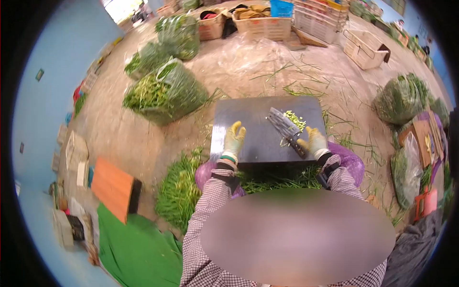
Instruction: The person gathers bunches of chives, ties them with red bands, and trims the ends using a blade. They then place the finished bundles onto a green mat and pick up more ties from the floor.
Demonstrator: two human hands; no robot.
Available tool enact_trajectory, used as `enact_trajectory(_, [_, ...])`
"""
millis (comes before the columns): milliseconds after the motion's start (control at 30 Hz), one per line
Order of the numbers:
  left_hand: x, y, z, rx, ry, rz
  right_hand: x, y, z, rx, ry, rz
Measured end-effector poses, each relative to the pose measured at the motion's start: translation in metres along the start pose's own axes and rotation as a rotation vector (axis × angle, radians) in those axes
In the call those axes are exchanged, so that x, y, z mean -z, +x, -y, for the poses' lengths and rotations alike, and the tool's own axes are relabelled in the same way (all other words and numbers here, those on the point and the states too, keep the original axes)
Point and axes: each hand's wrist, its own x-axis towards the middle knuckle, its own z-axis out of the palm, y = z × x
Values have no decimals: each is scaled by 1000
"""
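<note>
A cleaver-like knife (285,124) lies flat on a dark low table (248,112), its black handle pointing toward me. Chopped green pieces (295,118) sit in a small heap beside the blade. My left hand (234,139), in a yellow and white glove, is over the table's left side with thumb and fingers apart and nothing between them. Near the knife handle, at the table's right edge, my right hand (314,140) wears a matching glove; its fingers are spread and hold nothing. Long green stalks (282,177) lie below the table's near edge.
A pile of green stalks (179,191) lies at the left, beside a green cloth (136,248) and an orange board (112,187). Bagged greens (167,93) stand ahead left, others (400,100) at right. Crates (263,28) line the back; loose stalks litter the floor.
</note>
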Motion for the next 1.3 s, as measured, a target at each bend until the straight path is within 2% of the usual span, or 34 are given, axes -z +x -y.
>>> enact_trajectory(33, [-14, 6, 13, 30, 134, 10, 6, -1, 16, -43, 98, 119])
enact_trajectory(67, [-27, 12, 22, 58, 266, 15, -33, 2, 6, 47, 167, 58])
enact_trajectory(100, [-40, 17, 33, 86, 396, 20, -31, 1, 17, 80, 170, 102])
enact_trajectory(200, [-78, 29, 67, 104, 588, -44, -72, 15, 24, 82, -97, 121])
enact_trajectory(233, [-87, 35, 63, 146, 641, 6, -65, 18, 23, 45, 14, 200])
enact_trajectory(333, [-118, 52, 52, -18, 769, -18, -22, 12, 0, -3, 516, 148])
enact_trajectory(467, [-172, 86, 30, -221, 749, 163, 20, -2, -28, -57, 960, -99])
enact_trajectory(533, [-202, 99, 15, -353, 690, 254, 32, 5, -41, -48, 1024, -228])
enact_trajectory(600, [-227, 98, -9, -521, 552, 370, 43, 7, -51, -106, 1068, -253])
enact_trajectory(633, [-228, 92, -47, -536, 452, 491, 43, 7, -56, -123, 1021, -263])
enact_trajectory(667, [-230, 83, -80, -460, 461, 689, 40, 6, -61, -129, 1008, -268])
enact_trajectory(700, [-231, 66, -79, -298, 364, 929, 37, 4, -66, -133, 997, -276])
enact_trajectory(733, [-240, 42, -53, -774, 199, 902, 35, 3, -68, -135, 989, -287])
enact_trajectory(767, [-239, 17, -48, -693, 116, 1132, 34, 3, -66, -112, 964, -341])
enact_trajectory(800, [-236, -6, -50, -733, 27, 1247, 31, 3, -67, -121, 989, -320])
enact_trajectory(867, [-226, -23, -59, -739, -78, 1262, 16, 0, -70, -152, 1037, -285])
enact_trajectory(900, [-221, -15, -74, -648, -42, 1095, 6, -1, -68, -153, 1068, -310])
enact_trajectory(933, [-226, 0, -67, -773, 69, 860, -1, 2, -64, -114, 846, -396])
enact_trajectory(967, [-231, 5, -52, -480, -68, 618, -3, -2, -61, -174, 748, -324])
enact_trajectory(1000, [-232, 29, -54, -574, 153, 398, 5, -2, -51, -250, 644, -256])
enact_trajectory(1033, [-234, 41, -51, -485, 223, 199, 8, 1, -44, -301, 549, -166])
enact_trajectory(1067, [-228, 52, -40, -392, 498, 193, 5, 5, -41, -360, 457, -76])
enact_trajectory(1100, [-230, 50, -5, -370, 630, 112, -6, 5, -39, -346, 399, -84])
enact_trajectory(1133, [-226, 45, 1, -405, 715, 222, -21, 8, -40, -328, 339, -93])
enact_trajectory(1200, [-223, 0, -36, -572, 750, 513, -42, 12, -33, -243, 93, -196])
enact_trajectory(1233, [-217, -28, -46, -634, 784, 682, -43, 10, -29, -218, 22, -139])
enact_trajectory(1300, [-207, -73, -28, -745, 627, 877, -34, 6, -17, -185, -17, -59])
